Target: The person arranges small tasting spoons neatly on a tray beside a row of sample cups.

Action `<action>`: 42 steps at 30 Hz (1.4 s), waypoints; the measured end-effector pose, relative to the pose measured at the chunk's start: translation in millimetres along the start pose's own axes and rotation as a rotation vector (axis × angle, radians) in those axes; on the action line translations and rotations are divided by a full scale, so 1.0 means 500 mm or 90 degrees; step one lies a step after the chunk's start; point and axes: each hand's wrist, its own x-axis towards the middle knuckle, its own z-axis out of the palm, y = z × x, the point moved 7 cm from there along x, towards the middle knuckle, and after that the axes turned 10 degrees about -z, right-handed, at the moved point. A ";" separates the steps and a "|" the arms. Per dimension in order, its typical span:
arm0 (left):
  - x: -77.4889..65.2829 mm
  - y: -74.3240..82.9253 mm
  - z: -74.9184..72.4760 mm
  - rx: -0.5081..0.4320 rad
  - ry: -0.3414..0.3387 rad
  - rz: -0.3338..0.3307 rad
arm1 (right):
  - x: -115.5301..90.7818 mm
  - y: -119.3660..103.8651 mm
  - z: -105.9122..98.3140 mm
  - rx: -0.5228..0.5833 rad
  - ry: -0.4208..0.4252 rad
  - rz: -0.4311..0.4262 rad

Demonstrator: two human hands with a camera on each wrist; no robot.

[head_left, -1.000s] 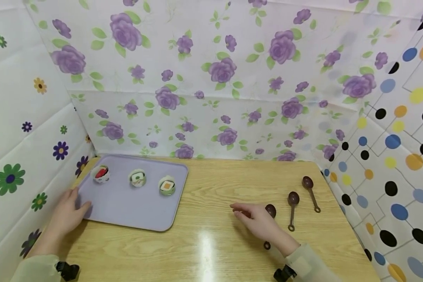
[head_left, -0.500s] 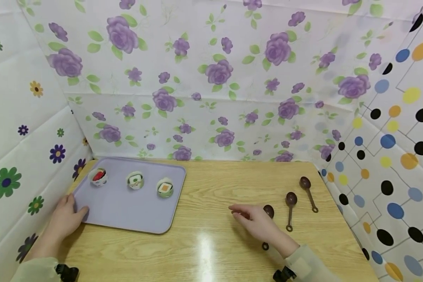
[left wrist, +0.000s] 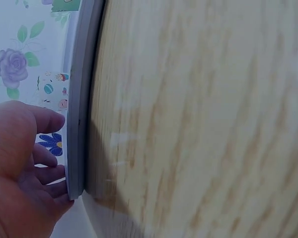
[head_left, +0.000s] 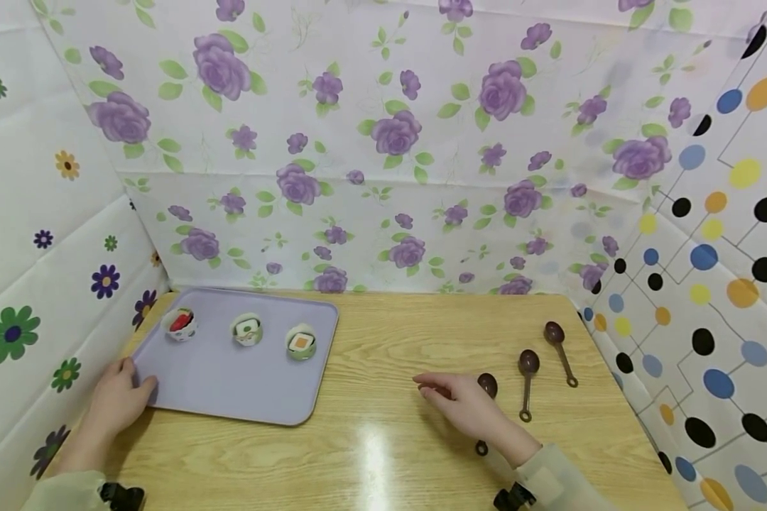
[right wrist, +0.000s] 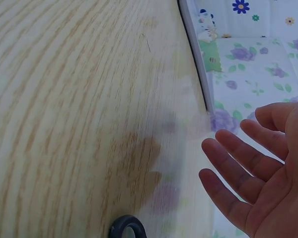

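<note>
Lilac tray (head_left: 230, 387) between hands (head_left: 116, 397) (head_left: 469, 408), nearer the left

Wooden table (head_left: 383, 333) below the right hand (head_left: 463, 408), bright glare (head_left: 374, 454) left of it, rose-print wall (head_left: 351, 135) beyond it, daisy-print wall (head_left: 32, 191) farther left, dotted wall (head_left: 671, 298) to its right

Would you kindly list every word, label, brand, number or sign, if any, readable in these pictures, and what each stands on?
None: no readable text appears.
Cups on the tray: printed pictures; any lettering is too small to read.
Spoons: no visible lettering.
Wall coverings: printed patterns only.
</note>
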 end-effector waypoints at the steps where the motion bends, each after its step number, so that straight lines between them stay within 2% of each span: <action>1: -0.001 0.002 -0.001 0.004 0.002 0.004 | 0.001 0.000 0.000 0.001 -0.001 0.000; 10: -0.013 0.006 0.017 -0.018 -0.064 -0.032 | 0.001 0.004 -0.001 0.006 -0.005 0.000; 20: -0.029 0.041 0.031 -0.059 -0.052 -0.017 | 0.004 0.005 -0.001 0.021 -0.008 0.006; 27: -0.034 0.066 0.044 -0.053 -0.067 -0.023 | 0.004 0.003 -0.001 0.028 -0.010 0.013; 34: -0.046 0.104 0.060 -0.041 -0.050 0.039 | 0.010 0.003 0.002 0.014 -0.008 0.020; 42: -0.058 0.149 0.078 -0.023 -0.041 0.094 | 0.044 0.013 0.026 -0.035 -0.022 0.033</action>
